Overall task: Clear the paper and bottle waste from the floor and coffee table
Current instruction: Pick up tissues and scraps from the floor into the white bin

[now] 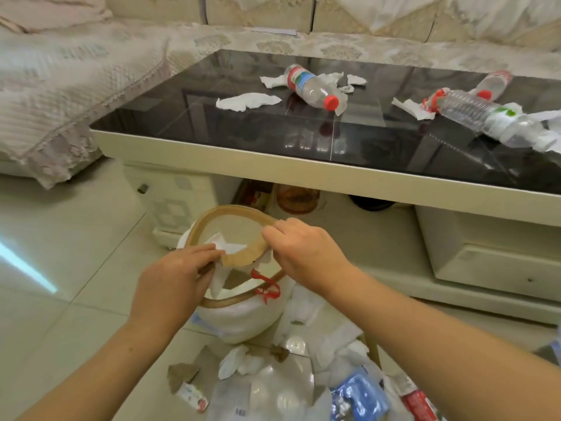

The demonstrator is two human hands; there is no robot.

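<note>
Both hands work at the bin (239,311): the left hand (179,275) pinches paper (223,247) over it, the right hand (299,247) grips its rim strip (243,258). Next, likely, drop the paper; bottles (312,86) wait on the table (273,165) behind the bin.

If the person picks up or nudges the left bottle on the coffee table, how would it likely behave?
The left bottle looks clear and empty, so probably light for its size. It lies on its side on the glossy table, so a nudge may roll or slide it. Its thin plastic would likely dent under a firm grip; the tissue touching it might drag along.
</note>
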